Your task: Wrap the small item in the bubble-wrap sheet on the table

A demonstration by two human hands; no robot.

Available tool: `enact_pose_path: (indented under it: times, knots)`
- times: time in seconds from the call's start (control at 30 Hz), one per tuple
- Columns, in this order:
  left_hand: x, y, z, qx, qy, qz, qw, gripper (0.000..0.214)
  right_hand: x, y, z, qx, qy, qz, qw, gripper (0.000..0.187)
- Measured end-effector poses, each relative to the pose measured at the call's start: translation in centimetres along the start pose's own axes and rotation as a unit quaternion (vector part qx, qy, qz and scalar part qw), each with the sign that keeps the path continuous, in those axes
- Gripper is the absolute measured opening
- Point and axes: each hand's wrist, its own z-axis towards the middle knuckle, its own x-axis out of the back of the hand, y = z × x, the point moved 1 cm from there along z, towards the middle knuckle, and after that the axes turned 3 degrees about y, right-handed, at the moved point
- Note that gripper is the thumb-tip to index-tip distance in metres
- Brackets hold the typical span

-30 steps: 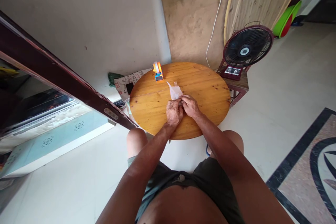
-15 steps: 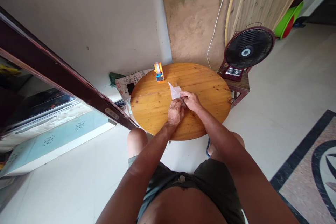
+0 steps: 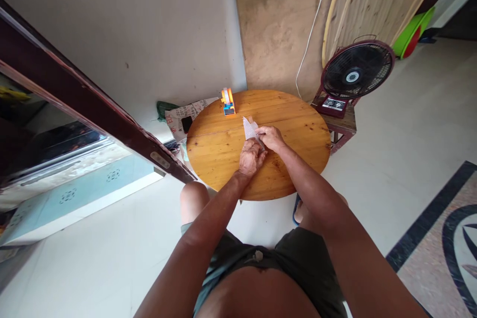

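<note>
A whitish, translucent sheet of wrapping [image 3: 250, 129], perhaps bubble wrap, lies folded to a point on the round wooden table [image 3: 212, 154]. My left hand [image 3: 252, 157] is closed over its near end, fingers curled and pressing it against the wood. On the far right side of the wrapping, my right hand [image 3: 271, 138] pinches its edge between thumb and fingers. Whether anything is inside the wrapping is hidden by the hands. Near the table's back edge stands an orange and blue tape dispenser [image 3: 228, 102] with a roll of tape in it.
To the right, a dark red fan [image 3: 354, 74] stands on a wooden stool [image 3: 342, 121]. A black phone [image 3: 187, 124] rests on a printed sack [image 3: 175, 121] left of the table. The wall closes off the back, with a white cord [image 3: 311, 25] hanging down it.
My right hand has drawn slightly away from my left along the wrapping's edge. The wrapping now looks narrower and flatter. The whole view has shifted a little.
</note>
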Motion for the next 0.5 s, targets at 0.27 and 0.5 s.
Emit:
enact_pose_path:
  times: [0.27, 0.5]
  knots:
    - [-0.2, -1.1, 0.5, -0.019, -0.022, -0.046, 0.999, 0.010, 0.0, -0.5, 1.3, -0.022, 0.004, 0.009, 1.000, 0.028]
    - [0.0, -0.6, 0.8, -0.021, -0.031, -0.038, 0.999, 0.011, -0.7, -0.8, 2.2, -0.036, 0.011, -0.013, 0.999, 0.028]
